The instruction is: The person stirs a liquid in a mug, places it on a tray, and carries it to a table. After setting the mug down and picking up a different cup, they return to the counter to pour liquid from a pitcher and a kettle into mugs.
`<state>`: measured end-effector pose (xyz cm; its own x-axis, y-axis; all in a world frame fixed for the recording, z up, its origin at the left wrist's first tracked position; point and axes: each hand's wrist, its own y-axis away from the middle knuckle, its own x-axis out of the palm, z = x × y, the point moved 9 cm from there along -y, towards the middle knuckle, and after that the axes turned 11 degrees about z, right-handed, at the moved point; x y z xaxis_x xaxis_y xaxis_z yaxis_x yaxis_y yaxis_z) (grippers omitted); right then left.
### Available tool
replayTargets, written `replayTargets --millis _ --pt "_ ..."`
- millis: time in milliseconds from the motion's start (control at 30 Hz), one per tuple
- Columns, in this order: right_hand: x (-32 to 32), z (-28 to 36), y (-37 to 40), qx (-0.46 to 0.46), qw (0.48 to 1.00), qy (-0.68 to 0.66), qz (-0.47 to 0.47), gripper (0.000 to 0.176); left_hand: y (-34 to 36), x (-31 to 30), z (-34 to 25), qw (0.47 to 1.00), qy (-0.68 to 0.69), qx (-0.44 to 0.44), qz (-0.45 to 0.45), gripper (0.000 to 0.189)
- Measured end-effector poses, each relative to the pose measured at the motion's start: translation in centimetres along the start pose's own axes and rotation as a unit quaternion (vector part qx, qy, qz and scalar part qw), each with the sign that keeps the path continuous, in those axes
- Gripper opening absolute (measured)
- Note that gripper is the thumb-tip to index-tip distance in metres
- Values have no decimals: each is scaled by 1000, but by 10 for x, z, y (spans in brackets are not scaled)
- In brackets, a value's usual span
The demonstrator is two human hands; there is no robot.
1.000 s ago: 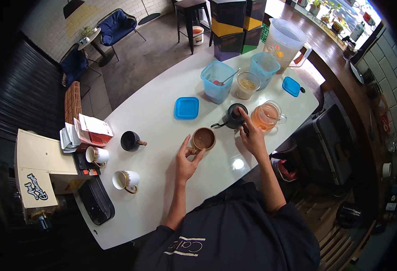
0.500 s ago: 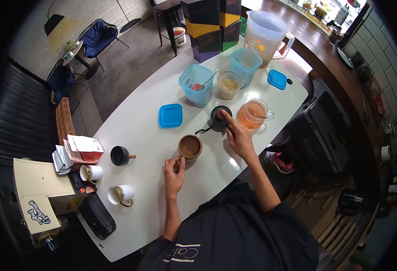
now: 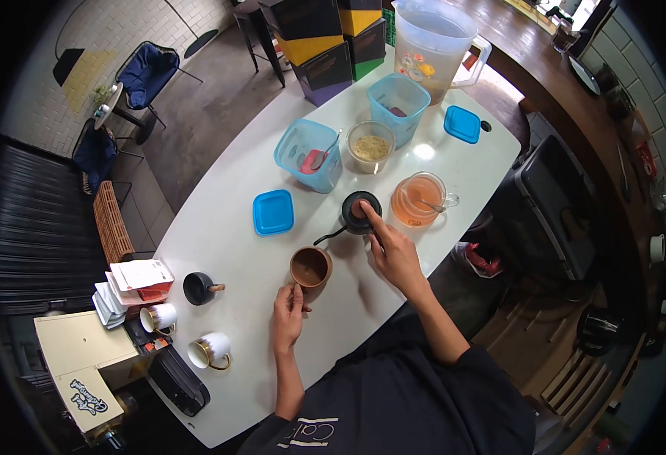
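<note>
One long white surface point(image 3: 227, 243) runs from the lower left to the upper right of the frame, with a person leaning over its near edge. At the top stands a big clear pitcher point(image 3: 431, 45), and below it two blue tubs point(image 3: 309, 155) flank a smaller tub of pale grains point(image 3: 370, 148). Right of centre sits a glass jug point(image 3: 419, 201) of orange liquid, with a black kettle point(image 3: 359, 212) just beside it on its left. The right hand point(image 3: 394, 250) is closed around the kettle's handle, its forefinger lying on the lid. Below and left of the kettle, near the middle of the frame, sits a brown mug point(image 3: 310, 267) holding dark liquid. The left hand point(image 3: 288, 307) has its fingers pinched together on the mug's handle.
</note>
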<state>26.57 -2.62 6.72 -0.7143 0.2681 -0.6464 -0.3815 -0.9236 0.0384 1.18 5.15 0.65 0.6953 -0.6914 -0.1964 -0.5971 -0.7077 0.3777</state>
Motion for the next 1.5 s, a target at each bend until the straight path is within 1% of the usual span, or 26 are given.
replayTargets --millis 33,100,133,200,233,300,333,400,433,500,533,600,733,800,833,867,933,1033,1100,1167,1267,1333,1367,1400,1433,1500 --pt "0 -1 1 2 1000 -2 2 70 -1 0 2 1000 -1 -4 0 39" --pt "-7 2 4 -27 999 -10 -33 70 -1 -2 7 1000 -5 -20 -7 41" --pt "-13 6 7 -24 999 -12 -31 70 -1 0 7 1000 -7 -24 -6 41" --pt "-34 14 14 -7 998 44 -46 63 -1 2 0 1000 -8 -5 -8 36" --pt "-37 7 18 -4 998 41 -46 63 -2 3 -1 1000 -10 -7 -6 36" --pt "-62 -9 38 -7 989 4 -148 52 -3 5 -3 1000 -10 -1 4 34" --pt "-69 -16 41 -4 989 3 -148 52 -4 5 -5 1000 -12 -3 6 34" --pt "-107 -14 57 -5 949 105 -298 48 -6 8 -13 999 -18 22 26 34" --pt "-113 -17 53 -3 948 105 -300 48 -8 10 -13 999 -19 22 29 34" --pt "-129 -24 51 33 924 114 -363 51 -10 11 -13 999 6 29 31 36" --pt "-129 -27 48 32 923 114 -365 51 -11 10 -12 999 6 30 31 36" --pt "-118 -49 38 71 940 72 -325 51 -12 11 -13 998 -1 41 36 37" --pt "-112 -66 33 60 946 46 -315 46 -11 12 -14 999 -5 38 27 37" --pt "-114 -76 31 61 950 17 -305 39 -11 14 -13 998 -14 41 39 37" --pt "-119 -71 30 55 947 45 -312 33 -10 15 -13 998 -14 42 37 37" --pt "-120 -74 28 53 948 45 -311 33 -10 17 -15 998 -22 45 43 37" --pt "-116 -89 21 48 958 -28 -280 30 -8 18 -16 997 -27 50 46 38" --pt "-114 -100 13 34 964 -38 -261 28 -6 18 -14 997 -37 49 51 37" --pt "-113 -103 9 33 966 -58 -251 28 -5 20 -10 993 -56 66 76 38" --pt "-111 -111 3 33 967 -78 -241 28 -2 21 -8 992 -74 75 70 39" --pt "-104 -124 -3 6 965 -69 -255 30 1 26 -12 989 -97 91 67 40" --pt "-106 -122 -4 2 959 -94 -268 34 4 31 -22 988 -99 99 65 40" --pt "-107 -120 -5 -4 959 -92 -267 34 6 35 -26 988 -98 91 83 40" --pt "-107 -119 -5 20 961 -85 -261 36 7 39 -28 987 -97 82 100 40" --pt "-108 -120 -5 44 963 -78 -256 39 7 42 -27 983 -112 93 108 39" --pt "-108 -123 -6 42 962 -79 -258 39 8 48 -29 985 -83 96 120 37"
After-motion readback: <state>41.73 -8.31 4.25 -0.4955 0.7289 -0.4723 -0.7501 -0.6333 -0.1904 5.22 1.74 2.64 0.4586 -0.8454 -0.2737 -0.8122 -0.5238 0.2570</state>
